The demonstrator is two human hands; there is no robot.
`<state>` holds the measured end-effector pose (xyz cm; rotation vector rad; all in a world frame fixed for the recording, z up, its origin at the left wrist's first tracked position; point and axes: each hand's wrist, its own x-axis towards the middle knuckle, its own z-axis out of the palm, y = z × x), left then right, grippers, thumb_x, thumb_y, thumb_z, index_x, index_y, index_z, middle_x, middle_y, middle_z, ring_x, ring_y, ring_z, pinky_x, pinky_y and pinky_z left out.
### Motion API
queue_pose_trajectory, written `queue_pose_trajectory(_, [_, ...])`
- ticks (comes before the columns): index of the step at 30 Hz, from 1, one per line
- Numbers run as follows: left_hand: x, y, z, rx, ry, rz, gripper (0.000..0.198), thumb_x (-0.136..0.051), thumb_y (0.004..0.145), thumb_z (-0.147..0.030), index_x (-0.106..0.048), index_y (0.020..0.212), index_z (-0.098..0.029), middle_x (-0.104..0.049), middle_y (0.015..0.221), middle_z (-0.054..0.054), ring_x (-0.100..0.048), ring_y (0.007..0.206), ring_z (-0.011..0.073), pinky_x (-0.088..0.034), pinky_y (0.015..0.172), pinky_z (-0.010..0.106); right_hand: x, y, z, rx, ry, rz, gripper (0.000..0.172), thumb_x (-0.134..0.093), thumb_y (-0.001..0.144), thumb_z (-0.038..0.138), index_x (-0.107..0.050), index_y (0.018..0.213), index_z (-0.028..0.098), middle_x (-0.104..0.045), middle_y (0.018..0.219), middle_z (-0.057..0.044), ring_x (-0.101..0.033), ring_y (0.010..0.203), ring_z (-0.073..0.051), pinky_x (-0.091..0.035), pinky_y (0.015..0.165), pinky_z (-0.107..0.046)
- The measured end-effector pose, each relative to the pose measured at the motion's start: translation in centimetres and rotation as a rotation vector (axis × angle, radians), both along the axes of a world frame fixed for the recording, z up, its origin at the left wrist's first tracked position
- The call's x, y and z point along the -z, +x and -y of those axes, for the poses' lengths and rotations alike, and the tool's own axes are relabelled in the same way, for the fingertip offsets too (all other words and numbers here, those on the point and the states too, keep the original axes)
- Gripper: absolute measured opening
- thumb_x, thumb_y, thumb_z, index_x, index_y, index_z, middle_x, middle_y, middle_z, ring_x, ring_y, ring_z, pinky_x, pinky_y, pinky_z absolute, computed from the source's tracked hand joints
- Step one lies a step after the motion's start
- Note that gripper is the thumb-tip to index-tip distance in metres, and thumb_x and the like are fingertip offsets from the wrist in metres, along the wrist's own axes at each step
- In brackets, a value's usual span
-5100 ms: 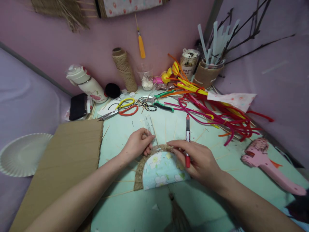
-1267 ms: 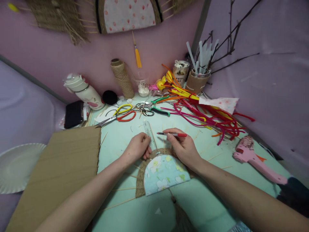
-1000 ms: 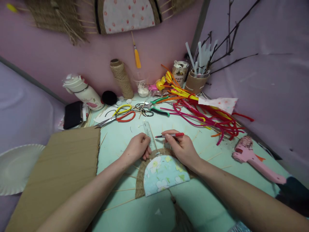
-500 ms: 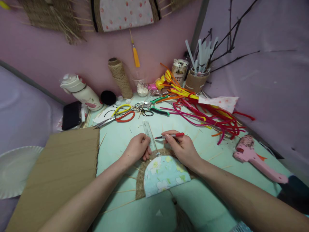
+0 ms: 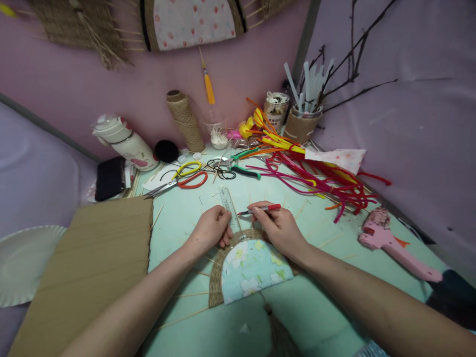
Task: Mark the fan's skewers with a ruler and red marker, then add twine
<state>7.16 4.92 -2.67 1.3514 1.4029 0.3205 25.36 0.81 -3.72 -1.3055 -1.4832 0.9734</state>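
Room: our mint table (image 5: 316, 307), pink wall (image 5: 111, 84) behind.
Fan (image 5: 253, 270): twine-rimmed floral half-round, at table centre.
Left hand (image 5: 210, 228): curled fingers press ruler (image 5: 227, 201) at fan's 11 o'clock.
Right hand (image 5: 282, 230): pinches red pen (image 5: 260, 209), tip toward 9 o'clock.

clear ruler (image 5: 228, 204) flat, angled away | red pen (image 5: 265, 208) level, tip seemingly at ruler | floral fan (image 5: 250, 267) flat

Both forearms bare, entering from lower corners, converging toward centre. Left hand (image 5: 210, 230) palm down, knuckles up, fingers (image 5: 226, 234) curled, tips pressing downward, wrist straight. Right hand (image 5: 281, 229) near it, small gap between, closed in writing pinch: thumb and forefinger (image 5: 260, 212) meeting at front, pointing left, other fingers folded under, heel of hand low, wrist bent slightly inward
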Motion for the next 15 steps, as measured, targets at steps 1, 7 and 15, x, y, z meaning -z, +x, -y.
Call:
queue_pose_trajectory(1, [-0.03,0.02,0.0,0.001,0.0,-0.003,0.022,-0.041,0.09,-0.035,-0.043,0.073,-0.021,-0.06,0.051,-0.003,-0.053,0.034,0.0106,-0.039,0.033,0.019,0.01,0.0,0.0,0.002,0.002,0.001,0.034,-0.045,0.094,0.04,-0.067,0.082,0.017,-0.069,0.088,-0.005,-0.063,0.075,-0.016,-0.047,0.07,-0.028])
queue_pose_trajectory(7, [-0.1,0.1,0.01,-0.007,-0.004,-0.007,0.021,-0.041,0.089,-0.034,-0.043,0.073,-0.021,-0.06,0.05,-0.003,-0.052,0.033,0.0102,-0.039,0.032,0.019,0.1,0.03,-0.02,-0.003,-0.005,0.005,0.034,-0.046,0.095,0.039,-0.067,0.08,0.017,-0.07,0.095,-0.005,-0.063,0.076,-0.015,-0.046,0.069,-0.027])
queue_pose_trajectory(15, [0.28,-0.12,-0.01,-0.002,-0.007,-0.009,0.021,-0.039,0.09,-0.033,-0.043,0.073,-0.02,-0.06,0.05,-0.003,-0.052,0.033,0.0104,-0.039,0.032,0.019,0.07,-0.03,-0.13,-0.001,0.003,0.009,0.033,-0.047,0.094,0.038,-0.065,0.075,0.018,-0.07,0.089,-0.003,-0.063,0.076,-0.014,-0.045,0.071,-0.026])
